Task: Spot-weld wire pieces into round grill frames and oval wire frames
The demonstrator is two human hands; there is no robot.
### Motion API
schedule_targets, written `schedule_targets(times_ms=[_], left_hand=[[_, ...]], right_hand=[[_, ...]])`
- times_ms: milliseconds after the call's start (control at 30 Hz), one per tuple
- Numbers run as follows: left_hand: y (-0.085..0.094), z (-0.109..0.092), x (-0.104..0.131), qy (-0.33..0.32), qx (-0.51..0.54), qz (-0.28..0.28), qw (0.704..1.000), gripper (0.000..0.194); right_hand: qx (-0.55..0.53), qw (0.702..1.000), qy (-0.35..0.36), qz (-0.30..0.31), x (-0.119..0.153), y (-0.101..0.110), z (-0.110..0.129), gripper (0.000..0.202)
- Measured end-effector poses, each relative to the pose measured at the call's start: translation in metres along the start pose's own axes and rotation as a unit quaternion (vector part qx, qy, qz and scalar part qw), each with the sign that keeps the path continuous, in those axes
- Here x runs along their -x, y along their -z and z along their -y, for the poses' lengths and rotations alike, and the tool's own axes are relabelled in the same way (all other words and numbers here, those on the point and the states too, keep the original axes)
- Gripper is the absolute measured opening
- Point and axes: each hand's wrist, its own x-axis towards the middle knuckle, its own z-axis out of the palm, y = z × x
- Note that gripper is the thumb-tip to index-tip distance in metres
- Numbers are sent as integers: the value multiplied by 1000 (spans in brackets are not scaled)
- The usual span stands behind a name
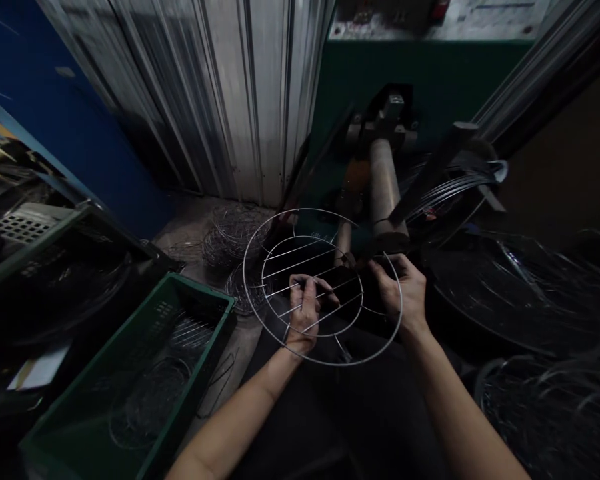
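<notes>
A round wire rack with an outer ring, an inner ring and parallel bars is held up over my lap. My left hand is closed on its bars near the inner ring, thumb on top. At the rack's right side, my right hand is curled by the outer ring; its fingertips are in shadow and what they grip is hard to make out. Just beyond the rack stands a green machine with a thick metal cylinder and a smaller rod below it.
On the left, a green crate contains wire pieces, beside a dark bin. Coiled wire lies on the floor by the corrugated wall. More wire rings fill the lower right. A wire bundle hangs right of the cylinder.
</notes>
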Motion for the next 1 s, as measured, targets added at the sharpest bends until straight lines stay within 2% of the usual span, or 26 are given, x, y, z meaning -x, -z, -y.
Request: schedule_targets(times_ms=[167,267,333,400,467,533,600,667,767,1000], left_hand=[[-1,2,3,-5,-12,10,1000,28],[8,-5,6,-18,-43,67,997,28],[19,-13,2,-1,-69,105,992,30],[28,-23,-9,68,-56,119,989,34],[32,-33,-24,191,-9,148,970,36],[30,-42,-37,324,22,218,920,43],[23,-49,-46,390,29,277,878,44],[16,-51,-46,392,21,297,871,37],[8,-48,-36,359,-2,293,886,34],[4,-29,-16,232,5,218,948,36]], right_hand=[[-15,1000,-6,6,-5,-6,-2,26],[-40,999,-7,27,-7,-2,-5,28],[-47,997,-13,52,-3,13,-7,32],[-23,997,-11,78,10,33,-7,35],[19,994,-4,109,29,53,-5,37],[33,990,-9,140,48,65,-1,39],[24,992,-18,122,64,64,3,35],[5,997,-27,67,71,56,6,27],[-15,999,-36,5,66,42,4,24],[-40,999,-26,-25,21,16,-7,31]])
